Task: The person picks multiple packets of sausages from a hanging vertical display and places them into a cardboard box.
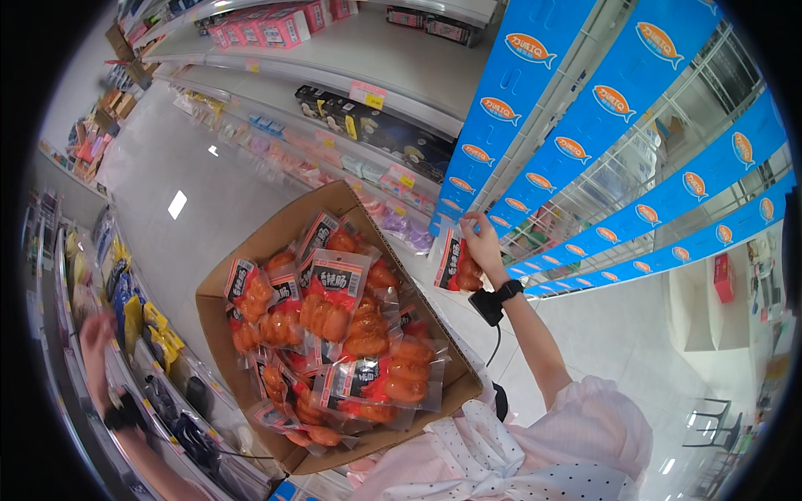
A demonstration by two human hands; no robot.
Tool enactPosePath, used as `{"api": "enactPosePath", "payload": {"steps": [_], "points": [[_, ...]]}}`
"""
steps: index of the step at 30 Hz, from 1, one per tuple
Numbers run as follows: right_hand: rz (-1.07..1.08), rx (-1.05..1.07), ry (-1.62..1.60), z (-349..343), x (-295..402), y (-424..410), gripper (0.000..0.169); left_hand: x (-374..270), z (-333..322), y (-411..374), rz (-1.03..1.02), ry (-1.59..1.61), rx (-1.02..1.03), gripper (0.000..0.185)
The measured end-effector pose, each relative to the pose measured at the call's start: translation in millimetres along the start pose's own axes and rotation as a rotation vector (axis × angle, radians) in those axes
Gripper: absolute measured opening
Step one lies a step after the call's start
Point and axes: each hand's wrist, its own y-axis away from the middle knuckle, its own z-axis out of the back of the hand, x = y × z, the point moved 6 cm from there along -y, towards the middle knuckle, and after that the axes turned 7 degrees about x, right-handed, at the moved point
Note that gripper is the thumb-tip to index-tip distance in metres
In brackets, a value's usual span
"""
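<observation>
A cardboard box [250, 401], open at the top, stands before me and holds several clear vacuum packs of orange-red sausages [326, 307] with black and red printed panels. My right hand [481, 241] grips one more sausage pack [454, 263] by its upper edge. That pack hangs beyond the box's right side, close to the lower ends of the blue shelf strips [501, 109]. At the far left, my left hand [97, 332] is raised away from the box, with nothing seen in it; blur softens its fingers, which look loosely apart.
White wire rack shelves [626, 163] rise at the right behind the blue strips. Ahead, store shelves [376, 62] carry pink boxes [269, 28] and dark cartons [376, 131]. More shelving with bagged goods [150, 332] runs along the left. A cable [241, 455] trails from my left wrist toward the box.
</observation>
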Motion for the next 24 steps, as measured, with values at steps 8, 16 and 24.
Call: {"api": "enactPosePath", "payload": {"steps": [8, 16, 24], "points": [[0.231, 0.139, -0.258, -6.1, 21.6, -7.3, 0.023, -268.2, -253.6, -98.8, -0.538, 0.065, 0.668, 0.03], [-0.019, 0.395, -0.296, 8.5, 22.1, 17.3, 0.039, -319.5, -429.8, -61.3, -0.835, -0.114, 0.945, 0.035], [0.0, 0.406, -0.233, 15.1, 3.0, 25.7, 0.04, -262.5, -323.0, -52.0, -0.801, -0.092, 0.58, 0.035]]}}
